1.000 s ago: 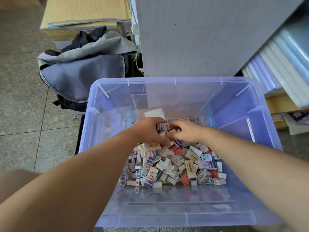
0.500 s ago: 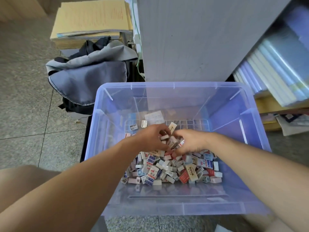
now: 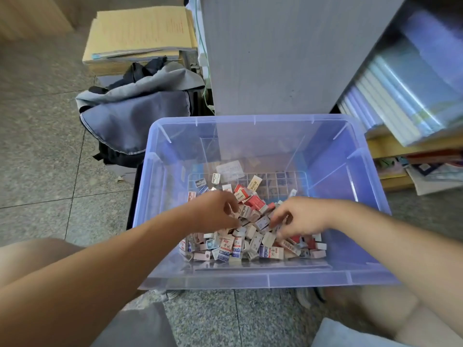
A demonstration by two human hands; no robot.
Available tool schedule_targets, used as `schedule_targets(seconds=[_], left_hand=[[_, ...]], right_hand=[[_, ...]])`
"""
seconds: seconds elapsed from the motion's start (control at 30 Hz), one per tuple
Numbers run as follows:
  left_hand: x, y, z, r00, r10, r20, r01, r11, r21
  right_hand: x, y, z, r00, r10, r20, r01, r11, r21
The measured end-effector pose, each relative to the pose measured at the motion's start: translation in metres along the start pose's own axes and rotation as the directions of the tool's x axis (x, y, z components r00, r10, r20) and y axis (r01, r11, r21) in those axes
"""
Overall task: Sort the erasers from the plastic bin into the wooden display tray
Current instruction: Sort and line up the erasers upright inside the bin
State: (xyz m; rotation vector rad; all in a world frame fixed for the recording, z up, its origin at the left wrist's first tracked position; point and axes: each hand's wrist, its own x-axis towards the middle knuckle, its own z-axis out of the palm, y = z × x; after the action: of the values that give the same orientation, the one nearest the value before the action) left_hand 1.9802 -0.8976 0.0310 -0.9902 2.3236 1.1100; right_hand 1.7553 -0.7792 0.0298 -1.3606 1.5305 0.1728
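A translucent blue plastic bin (image 3: 265,280) stands on the floor in front of me. A heap of small erasers (image 3: 253,236) in red, white and blue wrappers lies on its bottom, thickest toward the near side. Both of my hands reach inside the bin over the heap. My left hand (image 3: 215,212) has its thumb and fingers curled and pinches erasers at the heap's left top. A short way to its right, my right hand (image 3: 300,219) digs its curled fingers into the heap, gripping erasers. No wooden display tray is in view.
A grey and black backpack (image 3: 135,113) lies left of the bin, below a stack of yellow paper pads (image 3: 140,33). A grey cabinet side (image 3: 275,53) stands behind the bin. Shelves with wrapped notebooks (image 3: 400,96) are at the right. My knees frame the bin's near side.
My hands, pressed together over the heap's far end, have drawn apart and moved nearer. More red erasers now show between them. The view has tilted back from the bin.
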Motion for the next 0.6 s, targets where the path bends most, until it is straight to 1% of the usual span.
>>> schedule_targets(seconds=[0.03,0.1,0.17,0.23,0.27,0.33,0.4,0.5,0.53,0.6], left_hand=[[0.005,-0.001,-0.002,0.998,-0.033,-0.055,0.033,0.999,-0.014],[0.016,-0.005,-0.005,0.984,-0.100,-0.148,0.096,0.995,-0.037],[0.029,-0.011,-0.005,0.960,-0.167,-0.223,0.160,0.986,-0.053],[0.042,-0.014,-0.004,0.941,-0.198,-0.273,0.187,0.980,-0.067],[0.048,-0.014,-0.003,0.942,-0.182,-0.283,0.168,0.983,-0.075],[0.058,-0.013,0.002,0.959,-0.112,-0.260,0.092,0.992,-0.089],[0.067,-0.012,0.008,0.973,-0.056,-0.222,0.043,0.997,-0.064],[0.081,-0.014,0.017,0.977,-0.059,-0.207,0.056,0.998,-0.021],[0.083,-0.014,0.018,0.976,-0.068,-0.207,0.066,0.998,-0.017],[0.088,-0.014,0.019,0.974,-0.081,-0.211,0.078,0.997,-0.024]], right_hand=[[0.005,-0.001,-0.002,0.995,0.005,-0.098,-0.004,1.000,0.003],[0.022,0.000,-0.005,0.959,0.040,-0.279,-0.036,0.999,0.021],[0.039,0.001,-0.006,0.918,0.095,-0.386,-0.070,0.994,0.080],[0.055,0.002,-0.008,0.885,0.145,-0.443,-0.081,0.984,0.160],[0.063,0.003,-0.007,0.883,0.158,-0.441,-0.071,0.976,0.207],[0.071,0.002,-0.003,0.905,0.167,-0.390,-0.058,0.960,0.276],[0.073,0.000,0.003,0.931,0.151,-0.334,-0.062,0.963,0.264],[0.072,-0.002,0.008,0.927,0.172,-0.334,-0.094,0.967,0.237],[0.073,-0.001,0.008,0.923,0.187,-0.336,-0.102,0.962,0.254],[0.074,0.000,0.005,0.911,0.233,-0.341,-0.101,0.926,0.364]])
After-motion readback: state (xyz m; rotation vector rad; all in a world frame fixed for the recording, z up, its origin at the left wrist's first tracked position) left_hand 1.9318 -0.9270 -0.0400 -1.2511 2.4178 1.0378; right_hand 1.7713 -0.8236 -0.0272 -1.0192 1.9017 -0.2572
